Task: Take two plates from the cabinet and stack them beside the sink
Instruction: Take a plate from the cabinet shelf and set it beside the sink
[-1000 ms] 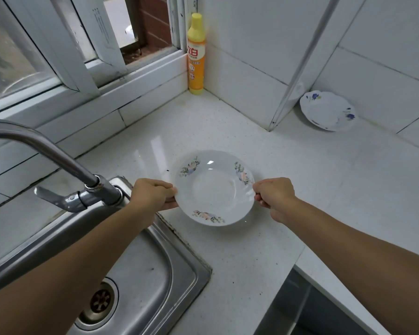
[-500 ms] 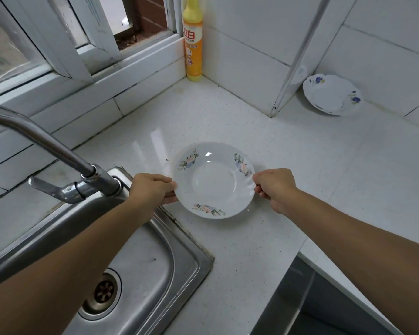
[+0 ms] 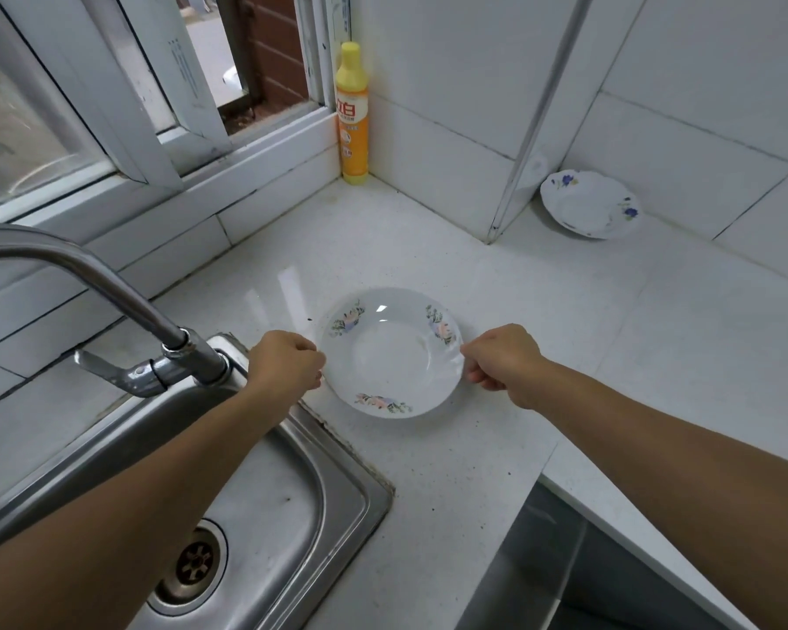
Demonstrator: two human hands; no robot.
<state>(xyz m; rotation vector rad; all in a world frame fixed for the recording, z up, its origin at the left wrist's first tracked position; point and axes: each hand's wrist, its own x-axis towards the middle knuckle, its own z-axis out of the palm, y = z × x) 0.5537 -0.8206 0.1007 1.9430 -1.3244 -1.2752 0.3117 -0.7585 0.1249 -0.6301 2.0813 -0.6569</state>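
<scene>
Head view: both hands pinch one plate [image 3: 392, 356] by opposite rims, left hand [image 3: 285, 368] and right hand [image 3: 501, 363], low over the worktop [image 3: 610, 334] just beside the sink [image 3: 328, 484] corner. Glazed china looks stiff, slippery and breakable, so rim grips suit it.

- The left hand [image 3: 287, 368] is curled closed, knuckles up, its fingers pinching the left rim of the flowered plate [image 3: 390, 356].
- The right hand [image 3: 497, 363] is likewise curled, pinching the plate's right rim.
- Both bare forearms reach forward from the near side of the plate, converging on it from either side.
</scene>
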